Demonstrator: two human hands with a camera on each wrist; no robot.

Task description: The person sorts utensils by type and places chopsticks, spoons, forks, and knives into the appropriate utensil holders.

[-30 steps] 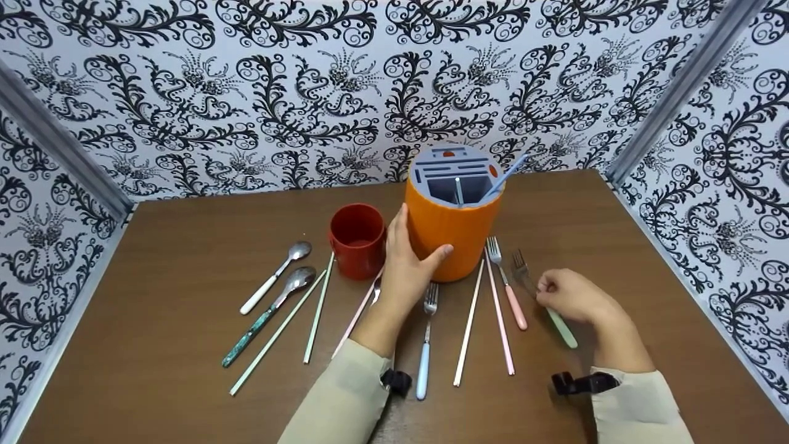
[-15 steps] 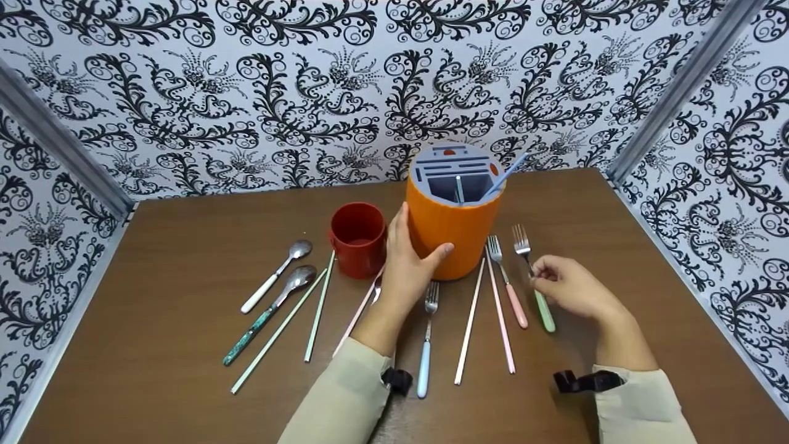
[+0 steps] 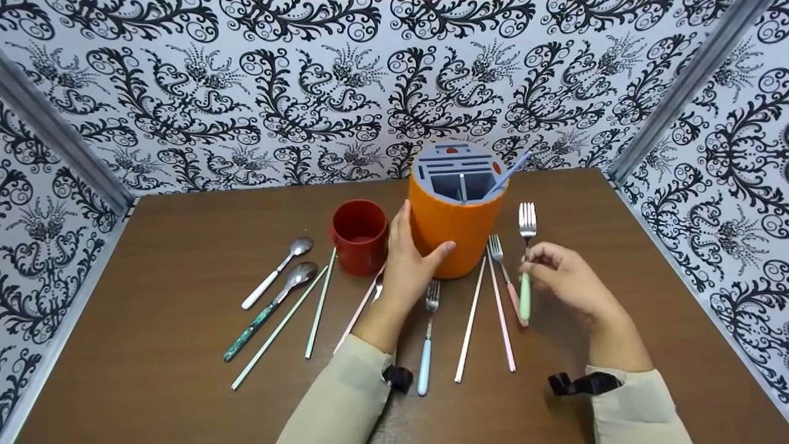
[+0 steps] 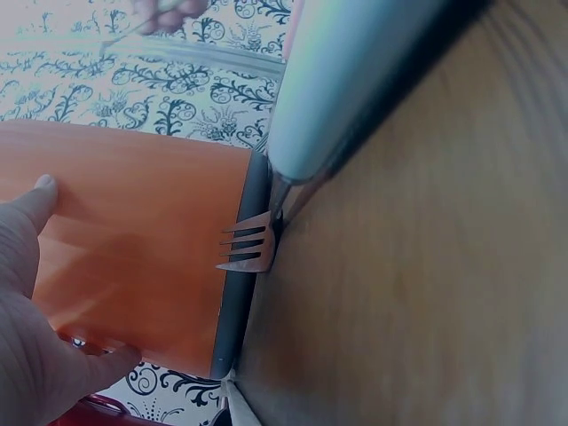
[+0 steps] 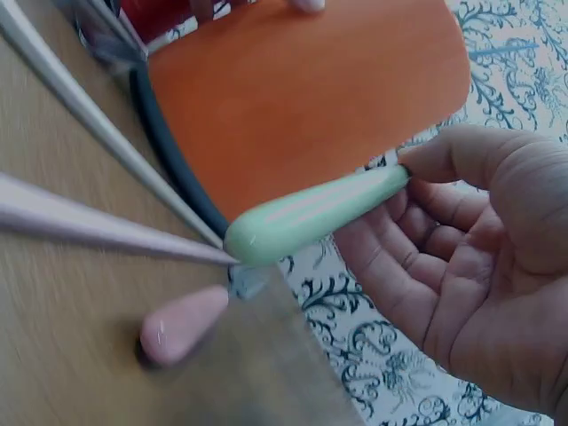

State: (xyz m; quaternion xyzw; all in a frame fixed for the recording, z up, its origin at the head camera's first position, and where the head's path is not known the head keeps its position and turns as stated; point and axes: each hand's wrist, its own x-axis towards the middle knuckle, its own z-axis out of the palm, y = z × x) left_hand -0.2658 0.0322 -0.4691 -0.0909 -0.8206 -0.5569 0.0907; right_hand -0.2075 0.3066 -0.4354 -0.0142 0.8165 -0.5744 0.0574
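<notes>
My right hand [image 3: 564, 280] pinches a fork with a light green handle [image 3: 525, 296] near where handle and metal meet. The fork is raised, its tines pointing up and away; in the right wrist view its green handle [image 5: 311, 213] angles down from the fingertips. My left hand [image 3: 410, 259] grips the lower left side of an orange cutlery holder [image 3: 465, 237], thumb across the front. The holder's grey slotted top has an open compartment with a divider, where a blue stick [image 3: 510, 172] leans out.
Left of the holder stands a red cup [image 3: 359, 240]. On the brown table lie two spoons [image 3: 296, 277], several chopsticks [image 3: 471, 320], a blue-handled fork [image 3: 425, 364] and a pink-handled fork [image 3: 515, 299]. Patterned walls [image 3: 283, 92] enclose the back and sides.
The green-handled fork has risen off the table in my right hand, moving left and away, and has swung from slanted to nearly straight. My left hand has stayed on the holder.
</notes>
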